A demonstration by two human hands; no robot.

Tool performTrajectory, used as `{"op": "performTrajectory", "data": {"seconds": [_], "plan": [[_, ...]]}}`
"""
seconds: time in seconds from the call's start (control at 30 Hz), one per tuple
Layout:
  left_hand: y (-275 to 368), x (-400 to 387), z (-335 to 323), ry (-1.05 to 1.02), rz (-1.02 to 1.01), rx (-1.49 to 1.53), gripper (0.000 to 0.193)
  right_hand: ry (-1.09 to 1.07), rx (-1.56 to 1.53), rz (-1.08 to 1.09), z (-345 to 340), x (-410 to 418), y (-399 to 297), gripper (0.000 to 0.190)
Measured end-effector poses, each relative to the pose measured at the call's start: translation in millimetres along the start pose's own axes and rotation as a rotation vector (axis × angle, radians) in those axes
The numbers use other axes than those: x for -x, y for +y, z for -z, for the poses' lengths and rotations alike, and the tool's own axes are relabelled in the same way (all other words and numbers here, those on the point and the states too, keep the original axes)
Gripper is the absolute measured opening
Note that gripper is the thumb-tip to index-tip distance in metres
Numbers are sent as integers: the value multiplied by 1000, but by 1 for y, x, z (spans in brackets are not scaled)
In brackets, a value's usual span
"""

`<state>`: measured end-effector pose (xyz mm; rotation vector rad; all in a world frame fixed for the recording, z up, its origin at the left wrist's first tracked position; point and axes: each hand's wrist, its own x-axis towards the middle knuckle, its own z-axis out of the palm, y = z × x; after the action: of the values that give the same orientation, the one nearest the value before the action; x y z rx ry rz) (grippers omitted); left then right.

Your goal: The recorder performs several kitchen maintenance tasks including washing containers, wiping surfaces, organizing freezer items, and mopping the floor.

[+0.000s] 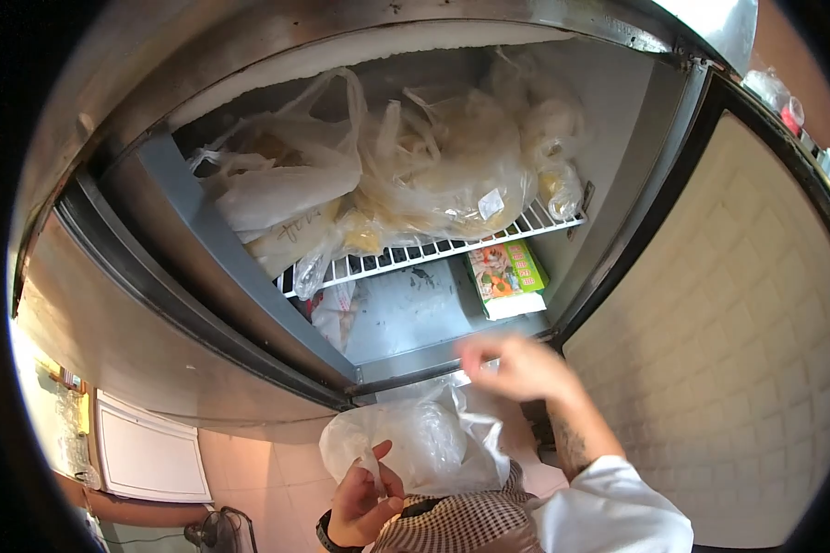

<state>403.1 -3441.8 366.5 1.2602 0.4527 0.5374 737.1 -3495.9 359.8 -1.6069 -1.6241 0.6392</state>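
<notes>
My left hand [366, 494], with a dark band at the wrist, grips the gathered handle of a translucent white plastic bag [415, 442] in front of me. Inside that bag is a clear plastic-wrapped bundle [437, 432]; its contents cannot be made out. My right hand [508, 366] is blurred, raised over the bag's far right side near the refrigerator's sill, fingers curled. Whether it holds anything is unclear. Beyond both hands, several filled plastic bags [449, 159] crowd a white wire shelf [415, 259]. A green printed box [508, 280] lies below it at the right.
The refrigerator's door [719, 332] stands open at the right, and a metal door panel [180, 345] is at the left. A knotted bag [332, 311] lies under the shelf. At the lower left are a white cabinet [152, 449] and a black fan [221, 532] on the tiled floor.
</notes>
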Motion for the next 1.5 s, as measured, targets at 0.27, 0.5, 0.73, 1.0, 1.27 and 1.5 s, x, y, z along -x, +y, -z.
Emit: {"op": "performTrajectory", "data": {"seconds": [0.27, 0.5, 0.73, 1.0, 1.27, 1.5], "plan": [[-11, -13, -21, -3, 122, 51, 77, 844, 1268, -124, 285, -219, 71, 29], [-33, -10, -11, 57, 61, 163, 75, 123, 1510, -139, 343, -261, 62, 35], [-41, -19, -6, 87, 72, 181, 74, 823, 1227, 118, 335, -234, 31, 36], [-47, -17, -7, 105, 101, 204, 75, 247, 1298, -367, 264, -200, 25, 32], [-45, -22, -11, 32, -9, 133, 69, 638, 1193, -202, 268, -243, 3, 39], [-50, -29, -16, 38, -17, 207, 68, 737, 1041, 108, 307, -275, 87, 30]]}}
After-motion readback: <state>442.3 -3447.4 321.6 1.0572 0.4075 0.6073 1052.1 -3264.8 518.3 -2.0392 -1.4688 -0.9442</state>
